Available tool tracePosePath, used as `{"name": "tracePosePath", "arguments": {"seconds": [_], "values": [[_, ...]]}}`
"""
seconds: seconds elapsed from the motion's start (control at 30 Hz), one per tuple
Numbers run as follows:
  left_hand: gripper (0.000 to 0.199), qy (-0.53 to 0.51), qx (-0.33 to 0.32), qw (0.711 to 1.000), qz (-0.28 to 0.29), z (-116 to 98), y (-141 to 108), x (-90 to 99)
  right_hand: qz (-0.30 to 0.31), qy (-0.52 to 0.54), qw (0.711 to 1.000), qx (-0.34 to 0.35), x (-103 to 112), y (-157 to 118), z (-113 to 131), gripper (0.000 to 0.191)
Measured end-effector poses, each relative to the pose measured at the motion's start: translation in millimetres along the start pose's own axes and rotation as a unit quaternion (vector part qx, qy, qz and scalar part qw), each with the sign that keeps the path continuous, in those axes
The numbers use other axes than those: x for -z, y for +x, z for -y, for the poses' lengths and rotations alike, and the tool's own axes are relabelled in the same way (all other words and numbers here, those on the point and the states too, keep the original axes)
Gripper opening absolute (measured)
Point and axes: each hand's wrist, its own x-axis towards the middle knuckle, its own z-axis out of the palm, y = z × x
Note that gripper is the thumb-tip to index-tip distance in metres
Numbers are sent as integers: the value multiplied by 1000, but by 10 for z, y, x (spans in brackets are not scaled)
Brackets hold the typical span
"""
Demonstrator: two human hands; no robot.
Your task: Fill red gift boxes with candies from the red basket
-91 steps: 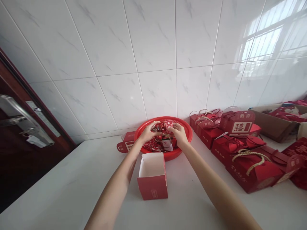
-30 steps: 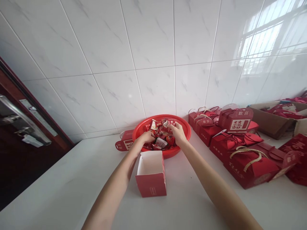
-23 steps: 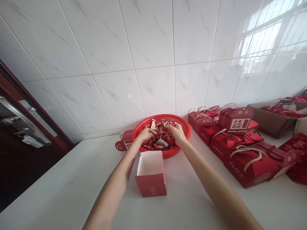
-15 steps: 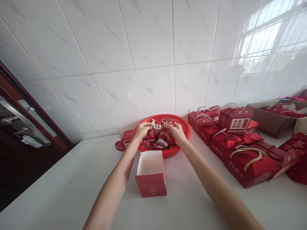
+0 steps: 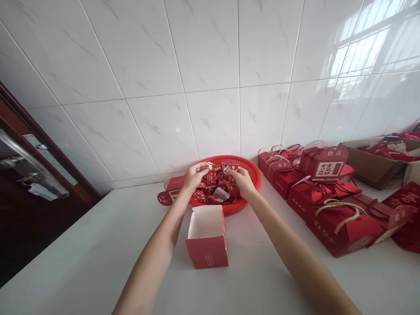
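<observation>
Both hands are over a round red plastic basket (image 5: 234, 209) full of red-wrapped candies (image 5: 225, 192). My left hand (image 5: 194, 176) is closed at the fingertips on a small red candy packet (image 5: 210, 176). On the basket's right side, my right hand (image 5: 242, 180) pinches another red packet (image 5: 233, 167) between thumb and fingers. In front of the basket stands a red paper box (image 5: 207, 253), its top open and its white inside showing no contents from here.
A folded red box (image 5: 170, 192) lies left of the basket, against the tiled wall (image 5: 151, 127). Several closed red gift boxes (image 5: 341, 227) with rope handles are grouped at right. Behind them is a cardboard carton (image 5: 370, 164) holding red things. A door (image 5: 42, 175) is at far left.
A white-printed piece at my left fingertips is no longer seen; a red packet shows there now. My right hand stays almost in place, and the box has not moved.
</observation>
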Motion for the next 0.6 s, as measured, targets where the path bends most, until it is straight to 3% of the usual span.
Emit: {"name": "tracePosePath", "arguments": {"seconds": [0.6], "values": [[20,-21,-65,997,20,-57,-50,-29,19,3,1000,-10,7,15,-21,17]]}}
